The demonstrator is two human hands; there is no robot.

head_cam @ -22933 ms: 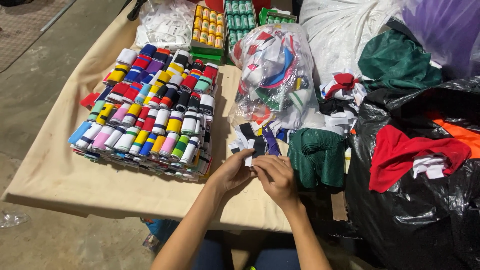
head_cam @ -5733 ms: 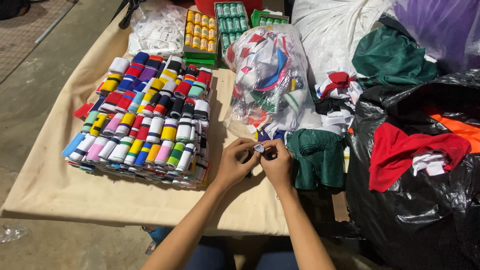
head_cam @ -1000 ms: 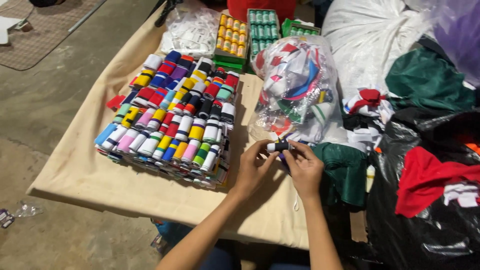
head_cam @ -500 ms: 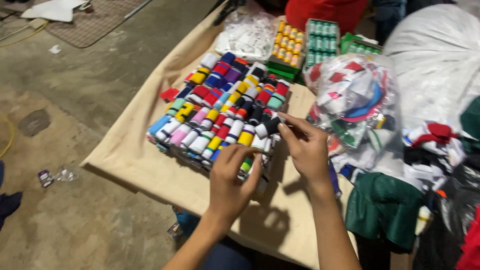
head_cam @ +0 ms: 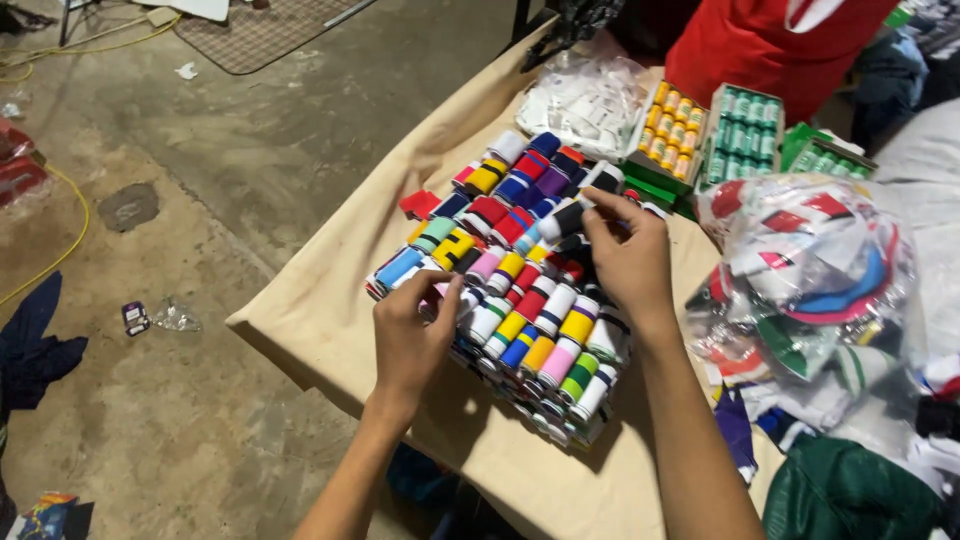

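A stack of small rolled fabric bands [head_cam: 520, 290] in many colours lies in rows on a beige cloth-covered table [head_cam: 330, 320]. My right hand [head_cam: 628, 262] reaches over the far side of the stack and pinches a black-and-white roll [head_cam: 566, 218] between thumb and fingers, setting it among the top rows. My left hand [head_cam: 412, 335] rests against the near left edge of the stack. Its bent fingers touch a pink-and-white roll [head_cam: 452, 292]; I cannot tell whether it grips one.
Boxes of yellow [head_cam: 668, 132] and green thread spools [head_cam: 742, 138] stand behind the stack, beside a bag of white pieces [head_cam: 585, 100]. A clear bag of coloured fabric [head_cam: 810, 270] lies to the right, above green cloth [head_cam: 850, 495]. Concrete floor [head_cam: 200, 200] with scraps lies left.
My view has swung left and closer to the stack. My right hand has carried the roll from the table's right side onto the stack, and my left hand has moved to its near edge.
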